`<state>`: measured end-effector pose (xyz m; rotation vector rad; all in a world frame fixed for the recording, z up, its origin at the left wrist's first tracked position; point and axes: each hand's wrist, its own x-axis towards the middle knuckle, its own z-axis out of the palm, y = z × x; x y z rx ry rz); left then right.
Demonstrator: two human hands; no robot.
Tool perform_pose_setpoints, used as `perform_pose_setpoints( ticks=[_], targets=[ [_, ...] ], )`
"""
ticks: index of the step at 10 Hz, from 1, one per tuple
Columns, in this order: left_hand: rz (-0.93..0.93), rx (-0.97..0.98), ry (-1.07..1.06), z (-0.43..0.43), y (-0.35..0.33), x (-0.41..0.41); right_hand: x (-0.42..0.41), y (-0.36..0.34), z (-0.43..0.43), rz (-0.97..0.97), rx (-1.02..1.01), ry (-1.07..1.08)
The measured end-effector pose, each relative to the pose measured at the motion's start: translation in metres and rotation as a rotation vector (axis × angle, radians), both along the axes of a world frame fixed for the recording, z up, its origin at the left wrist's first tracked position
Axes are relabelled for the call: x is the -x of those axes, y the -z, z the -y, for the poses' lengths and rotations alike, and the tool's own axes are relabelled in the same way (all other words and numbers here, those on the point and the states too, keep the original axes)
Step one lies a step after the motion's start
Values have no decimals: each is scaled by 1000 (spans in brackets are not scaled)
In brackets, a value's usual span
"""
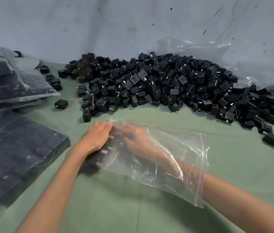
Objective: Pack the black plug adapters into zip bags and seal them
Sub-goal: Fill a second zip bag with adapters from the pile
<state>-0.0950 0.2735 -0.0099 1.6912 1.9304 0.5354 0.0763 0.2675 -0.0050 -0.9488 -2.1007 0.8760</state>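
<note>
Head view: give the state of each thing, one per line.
Bag: open, unsealed, lying flat.
Row of adapters: at the bag's left end.
Left hand: outside the bag, rests on the row.
Right hand: inside the bag, blurred.
Pile: loose, unpacked.
Filled bags: packed, lying at left.

A: Can you read the right hand [133, 137]?
B: Barely. It sits inside the zip bag [175, 157], smeared by wrinkled plastic and blur, and I cannot tell whether it grips anything.
A: And what's in the bag?
B: The row of adapters [99, 157] lies half under the left hand [97, 135] — no count possible.
A: The edges?
B: The pile [158, 84] runs off the right edge, its upper-right part under a clear plastic sheet [233, 61] — the packed bags [15, 157] are cut by the left edge.
</note>
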Motion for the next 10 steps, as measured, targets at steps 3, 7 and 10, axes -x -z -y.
perform_pose_setpoints(
  ticks=[3, 7, 10],
  targets=[
    [-75, -28, -98, 0, -1, -5, -22, 2, -14, 298, 172, -236],
    [-92, -16, -139, -3, 4, -8, -207, -69, -67, 529, 596, 155],
    [-104, -6, -96, -3, 6, -6, -133, -32, -126, 700, 94, 628]
  ],
)
